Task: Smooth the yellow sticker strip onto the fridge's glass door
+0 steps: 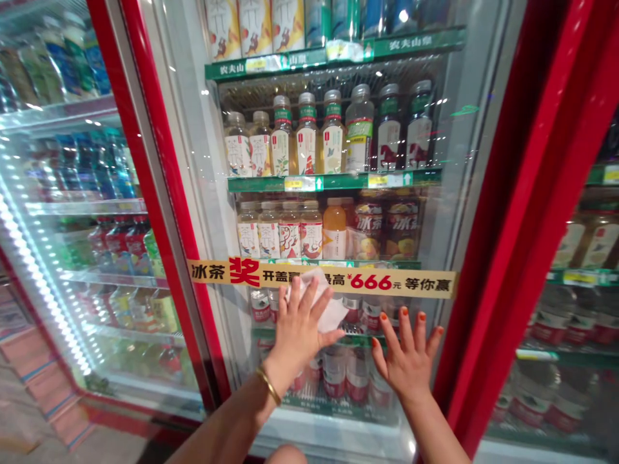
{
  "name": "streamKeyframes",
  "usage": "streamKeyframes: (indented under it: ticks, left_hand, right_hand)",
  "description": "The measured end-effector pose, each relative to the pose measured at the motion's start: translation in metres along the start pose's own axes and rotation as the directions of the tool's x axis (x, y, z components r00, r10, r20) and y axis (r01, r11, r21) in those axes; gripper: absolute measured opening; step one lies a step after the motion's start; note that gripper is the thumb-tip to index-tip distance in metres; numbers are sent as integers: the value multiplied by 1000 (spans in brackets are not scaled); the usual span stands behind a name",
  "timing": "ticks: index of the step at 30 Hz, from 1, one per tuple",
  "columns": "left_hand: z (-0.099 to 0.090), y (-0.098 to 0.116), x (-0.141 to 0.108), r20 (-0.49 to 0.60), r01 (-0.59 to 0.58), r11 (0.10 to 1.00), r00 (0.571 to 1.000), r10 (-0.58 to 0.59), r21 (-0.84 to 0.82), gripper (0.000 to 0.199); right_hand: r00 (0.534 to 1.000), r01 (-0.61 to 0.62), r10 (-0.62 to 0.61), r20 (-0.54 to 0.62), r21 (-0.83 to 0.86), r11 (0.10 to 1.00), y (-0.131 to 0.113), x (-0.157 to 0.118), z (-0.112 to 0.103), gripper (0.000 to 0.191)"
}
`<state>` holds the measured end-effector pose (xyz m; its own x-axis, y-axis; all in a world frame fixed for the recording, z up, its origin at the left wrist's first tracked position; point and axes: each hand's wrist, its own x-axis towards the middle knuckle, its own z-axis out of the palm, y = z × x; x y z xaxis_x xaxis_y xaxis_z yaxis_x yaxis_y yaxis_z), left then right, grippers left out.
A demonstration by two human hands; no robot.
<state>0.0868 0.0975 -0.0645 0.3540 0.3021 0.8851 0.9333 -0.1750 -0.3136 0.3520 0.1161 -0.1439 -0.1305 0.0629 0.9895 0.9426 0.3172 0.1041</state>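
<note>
My left hand [300, 322], with a gold bangle [269, 385] at the wrist, lies spread over a white tissue [331, 314]. It presses the tissue against the glass door [193, 161] of a drinks fridge, and part of the tissue is hidden under the fingers. A yellow strip with Chinese print and "666" [370, 281] runs across the door, and the tissue overlaps its middle. To the right, my right hand [409, 354], with orange nails, is open with fingers apart just below the strip, at the glass. Nothing shows in it.
Behind the glass, shelves hold tea bottles [307, 142], juice bottles [334, 229] and red-labelled water bottles [333, 374]. Red door frames [527, 193] border the fridge. A second lit fridge [97, 206] stands at left, with pink boxes [53, 393] low beside it. A knee [286, 455] shows below.
</note>
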Motion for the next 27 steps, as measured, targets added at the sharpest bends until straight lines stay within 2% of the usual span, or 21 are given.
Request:
streamKeyframes:
  ticks: [1, 2, 4, 6, 8, 9, 11, 13, 14, 15, 16, 18, 20, 21, 22, 24, 25, 27]
  left_hand:
    - [2, -2, -13, 15, -44, 999, 999, 44, 19, 105]
    - [2, -9, -22, 28, -40, 999, 999, 40, 32, 104]
    - [-4, -31, -22, 31, 93, 995, 995, -93, 29, 105]
    - [-13, -47, 3, 7, 279, 960, 960, -279, -5, 105]
    - [-18, -40, 36, -18, 371, 928, 928, -372, -25, 106]
    - [-18, -28, 48, -25, 352, 936, 935, -353, -24, 106]
    - [-11, 4, 51, -17, 179, 984, 984, -179, -15, 105]
    - [-2, 28, 28, 22, -71, 997, 997, 71, -5, 99]
    - [1, 30, 10, 46, -162, 987, 986, 162, -2, 96]
    - [3, 24, -6, 70, -203, 979, 977, 202, 6, 95]
    - [2, 11, -20, 92, -187, 982, 979, 184, 22, 95]
    - [-6, -28, -25, 115, -7, 998, 993, 0, 61, 100]
    - [-17, -59, -2, 90, 230, 971, 968, -236, 67, 104]
    - [-21, -65, 14, 55, 302, 952, 951, -304, 45, 107]
    - [-22, -62, 30, 22, 331, 944, 943, -331, 18, 110]
    - [-15, -33, 44, -13, 264, 964, 964, -264, -14, 118]
    - [-7, -12, 40, -12, 182, 983, 983, -182, -12, 121]
    - [9, 24, 6, -3, -57, 998, 998, 56, -17, 115]
  right_hand:
    - [1000, -3, 3, 2, 0, 1000, 0, -1, 1, 87]
    - [1000, -9, 9, 3, -1, 1000, 0, -2, 1, 88]
    - [1000, -19, 19, 7, -3, 1000, 0, -4, 3, 90]
    - [1000, -26, 26, 6, -7, 1000, 0, -4, 3, 90]
    - [1000, -24, 24, 2, -8, 1000, -1, -2, 2, 89]
    - [1000, -19, 19, 0, -9, 1000, -1, -1, 1, 89]
    - [1000, -7, 7, 0, -10, 1000, 0, 1, 0, 88]
    - [1000, 3, -3, 3, -12, 1000, 0, 1, -1, 89]
    - [1000, 5, -5, 5, -15, 1000, 0, 1, -1, 90]
    - [1000, 5, -5, 5, -19, 1000, 0, 0, 0, 90]
    - [1000, 4, -4, 8, -23, 1000, 0, 0, 0, 91]
    - [1000, 2, -1, 14, -29, 1000, 0, -2, 2, 91]
    - [1000, -2, 3, 15, -29, 1000, -1, -3, 3, 91]
    - [1000, -6, 7, 16, -28, 1000, -1, -4, 3, 92]
    - [1000, -11, 11, 16, -25, 1000, -1, -4, 3, 92]
    - [1000, -16, 17, 13, -18, 1000, 0, -4, 2, 94]
    - [1000, -17, 17, 14, -16, 1000, 0, -5, 2, 94]
    - [1000, -11, 11, 11, -18, 1000, 1, -5, 2, 93]
